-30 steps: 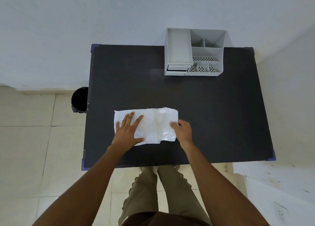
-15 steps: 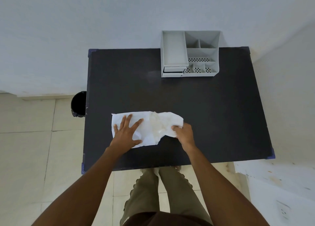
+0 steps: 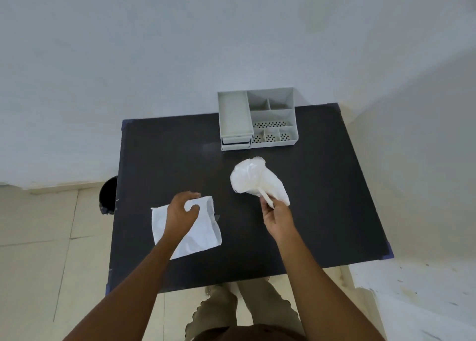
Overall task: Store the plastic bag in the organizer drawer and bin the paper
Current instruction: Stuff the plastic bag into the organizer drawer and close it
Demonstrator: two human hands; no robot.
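A translucent white plastic bag (image 3: 253,179) hangs bunched above the middle of the black table, pinched at its lower end by my right hand (image 3: 277,214). The white paper (image 3: 199,233) lies flat near the table's front left. My left hand (image 3: 181,212) rests over the paper's upper part with its fingers curled and the thumb on the sheet. A grey desk organizer (image 3: 257,119) stands at the table's far edge; its small drawers (image 3: 235,142) sit closed at its front left.
The black table (image 3: 322,199) has blue corner caps. A black waste bin (image 3: 108,195) stands on the tiled floor just left of the table. A white wall runs behind, and a white ledge sits at the right. My legs show below the table's near edge.
My right hand has pulled the plastic bag off the paper and lifted it up and to the right. The left hand has stayed on the paper, its fingers now curled.
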